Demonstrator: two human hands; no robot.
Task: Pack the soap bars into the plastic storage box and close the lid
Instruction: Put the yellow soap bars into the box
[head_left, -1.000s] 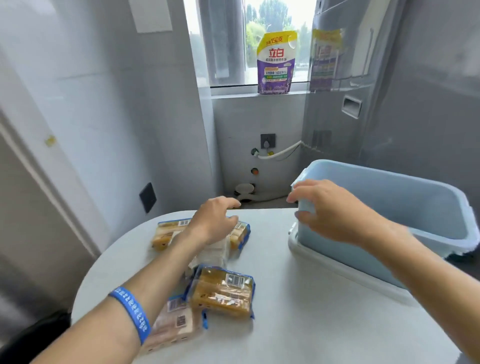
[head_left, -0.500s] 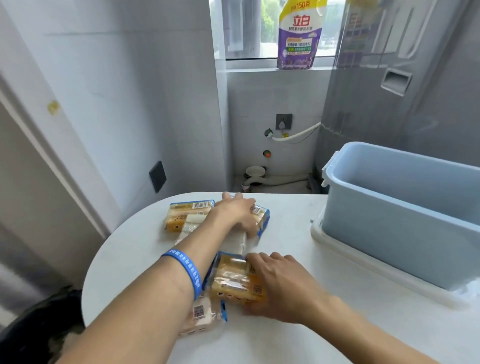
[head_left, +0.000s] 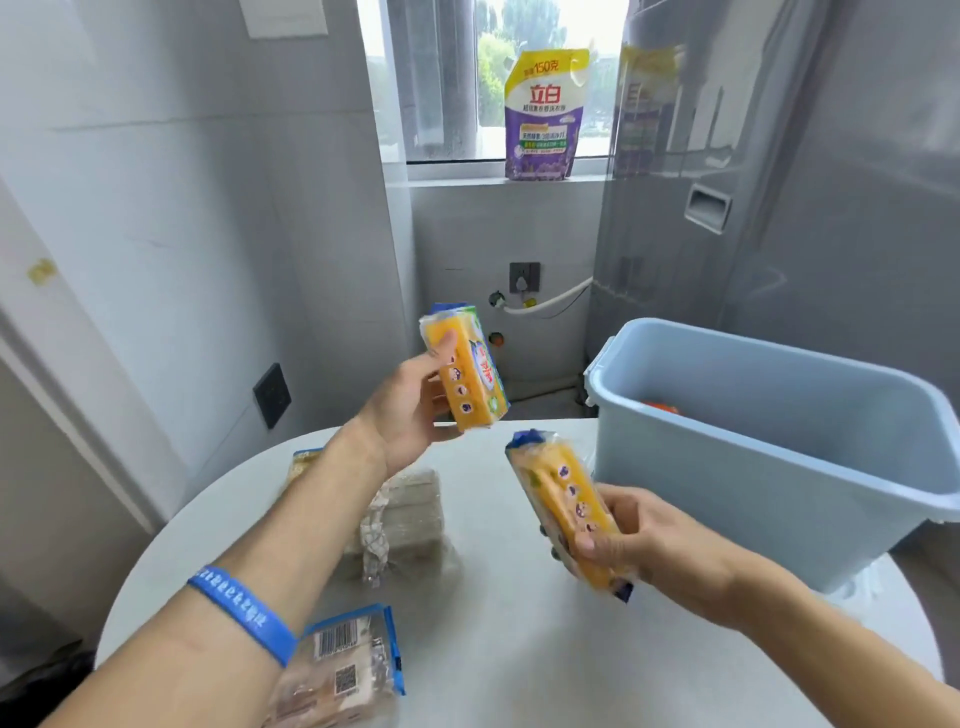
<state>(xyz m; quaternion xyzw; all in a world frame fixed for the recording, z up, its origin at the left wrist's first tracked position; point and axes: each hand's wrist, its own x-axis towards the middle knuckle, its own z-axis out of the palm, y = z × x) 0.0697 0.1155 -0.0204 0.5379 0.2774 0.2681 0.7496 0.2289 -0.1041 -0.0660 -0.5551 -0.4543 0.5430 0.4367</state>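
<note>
My left hand (head_left: 410, 410) holds a yellow wrapped soap pack (head_left: 470, 371) upright in the air above the table's far edge. My right hand (head_left: 644, 545) grips a second yellow soap pack (head_left: 563, 499), tilted, just left of the light blue plastic storage box (head_left: 769, 467). The box stands open on its whitish lid (head_left: 862, 584) at the table's right side; something orange shows inside it. On the white round table (head_left: 519, 649) lie a pale clear-wrapped soap pack (head_left: 410, 514), a blue-edged pack with a barcode (head_left: 348, 670) near my left forearm, and another pack (head_left: 304, 462) partly hidden behind that arm.
A purple and yellow detergent pouch (head_left: 543, 117) stands on the windowsill at the back. Tiled walls close in on the left, and a grey appliance (head_left: 701, 208) stands behind the box. A wall socket and white hose sit low on the back wall.
Both hands have lifted off the table, each carrying a yellow soap pack up and toward the box. Earlier my right hand left the box rim for a pack on the table.
</note>
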